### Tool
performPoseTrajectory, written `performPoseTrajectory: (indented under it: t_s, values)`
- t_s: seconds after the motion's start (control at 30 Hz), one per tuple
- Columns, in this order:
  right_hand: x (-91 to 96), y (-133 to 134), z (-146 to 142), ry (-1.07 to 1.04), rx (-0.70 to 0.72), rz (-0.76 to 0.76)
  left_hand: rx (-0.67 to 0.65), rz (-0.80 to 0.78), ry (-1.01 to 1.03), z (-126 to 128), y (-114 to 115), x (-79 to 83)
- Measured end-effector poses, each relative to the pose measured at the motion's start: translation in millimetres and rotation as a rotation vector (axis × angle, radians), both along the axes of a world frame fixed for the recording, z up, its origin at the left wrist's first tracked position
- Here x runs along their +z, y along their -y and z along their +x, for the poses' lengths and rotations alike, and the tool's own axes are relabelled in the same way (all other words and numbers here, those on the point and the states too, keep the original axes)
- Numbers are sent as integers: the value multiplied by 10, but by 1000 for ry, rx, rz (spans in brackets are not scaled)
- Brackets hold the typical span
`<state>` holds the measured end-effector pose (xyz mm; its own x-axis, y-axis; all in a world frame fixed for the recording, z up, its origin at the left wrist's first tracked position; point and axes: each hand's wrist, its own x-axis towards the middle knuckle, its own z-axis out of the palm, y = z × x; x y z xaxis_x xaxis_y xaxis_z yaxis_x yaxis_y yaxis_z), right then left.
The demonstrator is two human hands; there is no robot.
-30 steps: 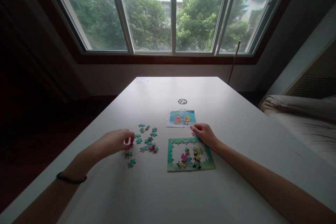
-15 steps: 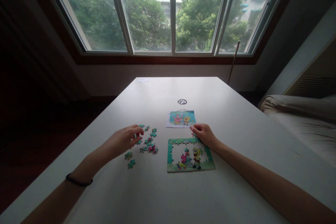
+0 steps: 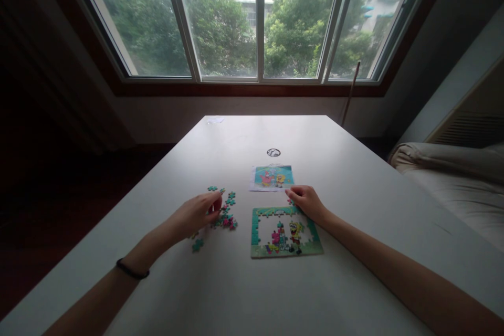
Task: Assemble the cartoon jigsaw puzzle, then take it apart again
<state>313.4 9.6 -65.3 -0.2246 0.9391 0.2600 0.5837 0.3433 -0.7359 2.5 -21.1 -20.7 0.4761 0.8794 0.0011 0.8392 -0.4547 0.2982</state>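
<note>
My left hand (image 3: pixel 202 210) is over a group of loose jigsaw puzzle pieces (image 3: pixel 229 221), fingers bent down and a gap showing between forefinger and thumb. I cannot tell whether its tips touch a piece. My right hand (image 3: pixel 309 202) rests at the upper right corner of the puzzle board (image 3: pixel 286 256), its fingers closed. A small pink and green puzzle piece (image 3: pixel 290 201) shows at its fingertips. Border pieces and cartoon figures fill part of the board; white gaps lie between them. Behind it lies a picture sheet (image 3: pixel 271 177) with the same cartoon style.
The white table (image 3: pixel 354 262) reaches toward a window (image 3: pixel 260 26). A round table inset (image 3: pixel 273 153) lies beyond the picture sheet, and clear scrap (image 3: pixel 214 121) lies at the far left corner. To the right stands a pale padded seat (image 3: pixel 452 178).
My left hand has moved right and slightly down, farther over the loose pieces, and its fingers have bent downward. My right hand and the board have stayed in place.
</note>
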Motion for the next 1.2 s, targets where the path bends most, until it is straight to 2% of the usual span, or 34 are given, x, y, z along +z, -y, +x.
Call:
performPoseTrajectory:
  t_s: [0.2,0.33,0.6,0.73,1.0,1.2]
  values:
    - [2,-1,-4,-12,11,-4,-48,-181,304,89,34,101]
    - [7,1,-4,-10,4,-7,-76,-198,415,179,78,115]
    - [47,16,2,-32,28,-36,-124,-176,446,405,255,88]
    - [40,23,-4,-10,28,-10,-90,-216,472,476,333,87]
    - [24,29,-6,21,23,11,-58,-318,572,473,305,-33]
    - [9,16,3,42,34,19,-86,-259,508,508,314,58]
